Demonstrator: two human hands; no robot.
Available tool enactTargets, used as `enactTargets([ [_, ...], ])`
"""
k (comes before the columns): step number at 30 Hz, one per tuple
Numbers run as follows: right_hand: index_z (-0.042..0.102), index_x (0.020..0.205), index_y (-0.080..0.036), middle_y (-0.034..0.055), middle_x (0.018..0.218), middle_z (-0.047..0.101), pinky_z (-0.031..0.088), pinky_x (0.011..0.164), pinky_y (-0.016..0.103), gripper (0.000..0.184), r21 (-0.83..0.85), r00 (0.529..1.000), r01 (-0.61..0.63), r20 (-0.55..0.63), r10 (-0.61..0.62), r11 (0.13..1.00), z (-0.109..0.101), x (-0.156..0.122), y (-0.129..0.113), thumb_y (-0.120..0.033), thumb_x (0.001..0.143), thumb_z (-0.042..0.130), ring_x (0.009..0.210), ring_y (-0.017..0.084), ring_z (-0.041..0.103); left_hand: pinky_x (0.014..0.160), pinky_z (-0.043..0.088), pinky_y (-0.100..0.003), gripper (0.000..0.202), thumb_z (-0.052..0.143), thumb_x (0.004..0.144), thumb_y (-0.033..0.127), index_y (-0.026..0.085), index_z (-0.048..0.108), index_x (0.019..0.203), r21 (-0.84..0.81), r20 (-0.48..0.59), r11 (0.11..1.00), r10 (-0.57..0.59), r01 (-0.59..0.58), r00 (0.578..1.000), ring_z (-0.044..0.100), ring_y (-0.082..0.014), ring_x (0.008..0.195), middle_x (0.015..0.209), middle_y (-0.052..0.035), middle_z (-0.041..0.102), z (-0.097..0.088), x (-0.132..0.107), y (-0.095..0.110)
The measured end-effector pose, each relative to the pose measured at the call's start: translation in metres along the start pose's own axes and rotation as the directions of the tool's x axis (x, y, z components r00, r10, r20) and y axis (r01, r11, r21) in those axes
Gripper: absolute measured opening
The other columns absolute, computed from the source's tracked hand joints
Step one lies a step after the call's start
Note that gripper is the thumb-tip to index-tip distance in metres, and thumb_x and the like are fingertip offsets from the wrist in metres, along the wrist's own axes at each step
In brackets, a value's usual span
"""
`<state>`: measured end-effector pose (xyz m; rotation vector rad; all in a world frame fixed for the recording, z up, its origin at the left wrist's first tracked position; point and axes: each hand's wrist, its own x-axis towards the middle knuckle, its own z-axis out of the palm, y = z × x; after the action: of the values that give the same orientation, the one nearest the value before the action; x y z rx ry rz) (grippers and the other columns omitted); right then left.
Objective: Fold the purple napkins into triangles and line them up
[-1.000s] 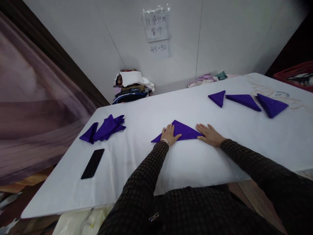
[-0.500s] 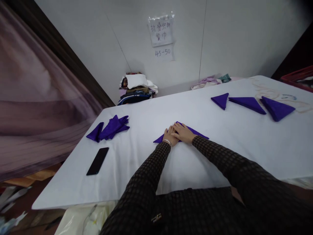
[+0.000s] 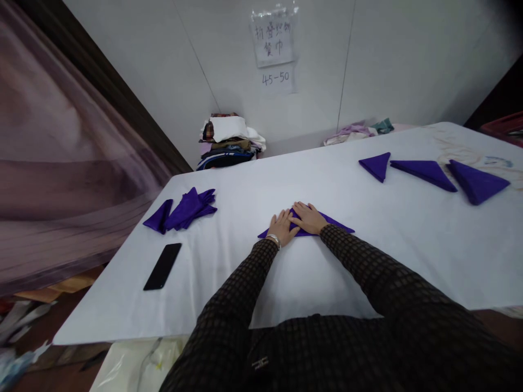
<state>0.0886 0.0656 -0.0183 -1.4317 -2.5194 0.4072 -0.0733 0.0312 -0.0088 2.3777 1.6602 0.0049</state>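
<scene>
Where a purple-brown curtain hangs along the left side, the white counter begins, running off to the right. Near its left front corner a black phone lies flat, face up. Just behind the phone is a loose pile of purple napkins, overlapping one another. Farther back, off the counter and against the wall, is a stack of folded clothes with a white piece on top. A paper sign is taped to the wall to the right of that stack, above it.

At the middle of the counter lies 1 purple napkin, folded into a wide triangle with its long edge toward the person. Both hands rest on it palm down. The left hand has its fingers flat and slightly spread over the left half, with a bracelet at the wrist. The right hand lies flat just beside it, the fingertips of the 2 hands touching near the triangle's top point. Neither hand pinches the cloth. The hands hide the napkin's middle, and the right sleeve crosses its near edge, so only the 2 outer corners show.

Well to the right, 3 folded triangles sit in a row near the far edge, close together. Behind them a small heap of pale cloth lies by the wall, and a red crate shows at the right border.
</scene>
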Motion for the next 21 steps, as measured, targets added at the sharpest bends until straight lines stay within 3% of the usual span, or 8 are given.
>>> enactTargets([
  [4, 0.039, 0.145, -0.012, 0.0162, 0.153, 0.033, 0.018, 0.114, 0.049, 0.073, -0.044, 1.0, 0.017, -0.016, -0.018, 0.999, 0.003, 0.0, 0.002, -0.061, 0.095, 0.02, 0.143, 0.027, 0.024, 0.118, 0.012, -0.052, 0.071, 0.026, 0.093, 0.06, 0.017, 0.026, 0.15, 0.029, -0.048, 0.996, -0.085, 0.086, 0.995, 0.015, -0.0268, 0.147, 0.158, -0.0101, 0.022, 0.0, -0.029, -0.025],
  [8, 0.039, 0.145, -0.013, 0.0163, 0.153, 0.034, 0.019, 0.113, 0.05, 0.073, -0.068, 0.999, 0.03, -0.026, -0.032, 0.997, 0.005, 0.001, 0.003, -0.062, 0.095, 0.019, 0.143, 0.027, 0.024, 0.117, 0.011, -0.053, 0.073, 0.028, 0.092, 0.063, 0.019, 0.026, 0.15, 0.046, -0.051, 0.99, -0.132, 0.134, 0.99, 0.013, -0.0271, 0.147, 0.159, -0.0097, 0.021, 0.0, -0.049, -0.036],
  [17, 0.037, 0.146, -0.014, 0.0155, 0.153, 0.033, 0.018, 0.113, 0.053, 0.075, -0.056, 0.999, 0.045, -0.026, -0.047, 0.997, 0.009, 0.002, 0.009, -0.064, 0.093, 0.017, 0.142, 0.03, 0.025, 0.117, 0.01, -0.054, 0.07, 0.031, 0.093, 0.06, 0.018, 0.026, 0.15, 0.036, -0.059, 0.965, -0.256, 0.258, 0.965, 0.014, -0.0256, 0.147, 0.158, -0.0098, 0.021, -0.002, -0.081, -0.062],
  [21, 0.037, 0.145, -0.014, 0.0158, 0.152, 0.035, 0.019, 0.112, 0.054, 0.076, -0.063, 0.997, 0.059, -0.044, -0.062, 0.996, 0.012, 0.002, 0.011, -0.064, 0.093, 0.016, 0.142, 0.03, 0.026, 0.118, 0.015, -0.048, 0.061, 0.044, 0.092, 0.051, 0.022, 0.037, 0.145, -0.061, -0.119, 0.95, -0.313, 0.307, 0.942, 0.022, -0.0223, 0.145, 0.155, -0.0077, 0.031, 0.002, -0.095, -0.075],
])
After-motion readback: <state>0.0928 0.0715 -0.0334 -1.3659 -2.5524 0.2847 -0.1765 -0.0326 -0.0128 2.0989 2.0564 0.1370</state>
